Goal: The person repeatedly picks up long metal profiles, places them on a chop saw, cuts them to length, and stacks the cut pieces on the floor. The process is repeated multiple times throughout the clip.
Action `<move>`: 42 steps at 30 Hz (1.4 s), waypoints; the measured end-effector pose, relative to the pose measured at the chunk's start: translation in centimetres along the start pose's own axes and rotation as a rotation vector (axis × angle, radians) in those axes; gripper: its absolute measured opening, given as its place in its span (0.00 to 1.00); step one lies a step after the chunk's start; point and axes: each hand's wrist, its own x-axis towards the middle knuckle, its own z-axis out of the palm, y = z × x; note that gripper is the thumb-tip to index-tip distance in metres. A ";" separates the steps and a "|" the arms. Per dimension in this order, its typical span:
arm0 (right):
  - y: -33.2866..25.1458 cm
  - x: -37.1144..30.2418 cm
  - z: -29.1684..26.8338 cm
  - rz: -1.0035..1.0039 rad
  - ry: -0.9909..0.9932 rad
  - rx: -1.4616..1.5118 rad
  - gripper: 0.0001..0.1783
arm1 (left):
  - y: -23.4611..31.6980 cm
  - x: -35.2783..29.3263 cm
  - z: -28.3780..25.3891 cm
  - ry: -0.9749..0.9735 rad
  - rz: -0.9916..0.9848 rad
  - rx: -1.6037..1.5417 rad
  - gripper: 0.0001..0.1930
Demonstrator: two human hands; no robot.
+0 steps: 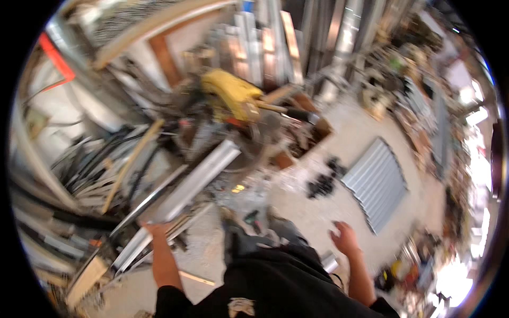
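A long silvery metal channel (199, 183) lies slantwise at the left, its far end reaching a yellow-guarded cut-off saw (230, 93). My left hand (155, 229) is closed over the channel's nearer part; blur softens its fingers. At the right, my right hand (344, 237) hangs above the floor with nothing in it, thumb and fingers apart. The saw's dark-ended handle (299, 115) points to the right. Between my feet and the saw lies a small green-and-dark tool (252, 218), too blurred to name.
A grey corrugated sheet (376, 185) lies on the floor at the right, near a pile of black pieces (323, 180). Behind the saw stands a scrap-filled box (323, 132). Metal lengths (254, 47) lean along the back; loose strips (101, 180) crowd the left.
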 end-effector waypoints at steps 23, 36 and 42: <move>-22.3 6.1 -6.8 -0.125 0.569 -0.027 0.23 | -3.3 0.7 4.1 -0.188 -0.150 0.216 0.34; -25.5 19.0 -15.1 -0.293 0.497 -0.358 0.25 | -10.0 -9.0 10.9 0.723 0.558 1.145 0.58; -27.3 22.4 -17.6 -0.407 0.337 -0.412 0.20 | -9.0 -11.4 12.0 -0.251 1.088 1.963 0.52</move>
